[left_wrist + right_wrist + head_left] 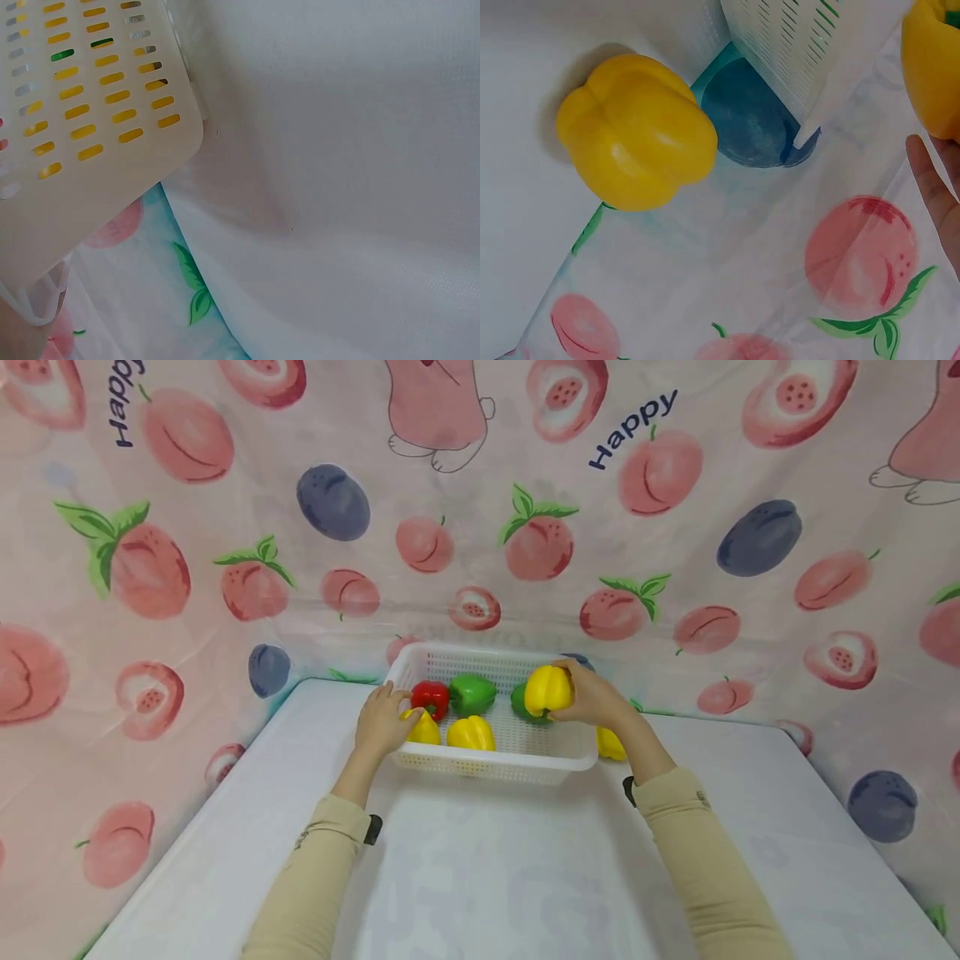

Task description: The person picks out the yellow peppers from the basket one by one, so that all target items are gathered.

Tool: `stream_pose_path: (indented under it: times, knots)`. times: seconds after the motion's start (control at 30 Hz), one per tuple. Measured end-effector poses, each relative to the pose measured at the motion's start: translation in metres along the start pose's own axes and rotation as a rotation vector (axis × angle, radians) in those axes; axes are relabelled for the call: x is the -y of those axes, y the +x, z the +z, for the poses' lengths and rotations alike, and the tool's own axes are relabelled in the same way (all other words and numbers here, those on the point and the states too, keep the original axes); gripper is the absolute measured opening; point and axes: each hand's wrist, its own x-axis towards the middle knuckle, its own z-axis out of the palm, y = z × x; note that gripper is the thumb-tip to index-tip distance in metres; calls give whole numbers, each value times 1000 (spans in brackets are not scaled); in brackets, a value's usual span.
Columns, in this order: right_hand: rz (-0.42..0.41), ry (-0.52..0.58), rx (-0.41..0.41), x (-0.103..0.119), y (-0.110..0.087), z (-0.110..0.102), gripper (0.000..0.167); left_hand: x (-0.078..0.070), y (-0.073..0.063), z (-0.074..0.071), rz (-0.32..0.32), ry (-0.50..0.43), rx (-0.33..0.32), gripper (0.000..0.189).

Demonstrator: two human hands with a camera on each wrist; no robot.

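Note:
My right hand [592, 693] grips a yellow bell pepper [548, 689], held over the right part of a white plastic basket [480, 762]. That pepper also shows at the right edge of the right wrist view. My left hand [381, 720] holds the basket's left rim, its thumb on the inner side. In the basket lie a red bell pepper [431, 697], a green bell pepper [472, 694] and two yellow ones, one [471, 733] near the front wall and another [423, 729] by my left thumb. A second green pepper [519, 700] is partly hidden behind the held one.
Outside the basket's right side, another yellow bell pepper [637, 133] sits on the white table [480, 868], partly covered by my right wrist in the head view. A fruit-print cloth [450, 485] hangs behind and along the sides of the table.

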Motion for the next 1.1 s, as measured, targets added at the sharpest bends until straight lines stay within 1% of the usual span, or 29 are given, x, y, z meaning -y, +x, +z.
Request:
stream_pose_path:
  times: [0.17,0.37,0.47,0.63,0.77,0.87,0.93,1.1]
  knots:
    - [24,34,-98,-5,-7,5,90,0,1,1,1,4,3,50]
    - [31,108,-221,-4,-17,10,89,1,2,2,-5,2,10,50]
    - [29,127,-274,-5,-23,11,91,1,2,2,-4,4,8,50]
    - [38,110,-319,-10,-32,11,94,2,2,2,-2,8,7,50]
    - [69,105,-348,-16,-38,13,90,2,2,2,-7,8,16,51]
    - [77,97,-370,-21,-42,13,89,2,1,2,-16,7,20,52]
    - [81,108,-392,-23,-45,12,89,1,1,2,-22,5,20,52]
    - [130,163,-444,-27,-50,11,91,1,1,2,-18,2,17,51]
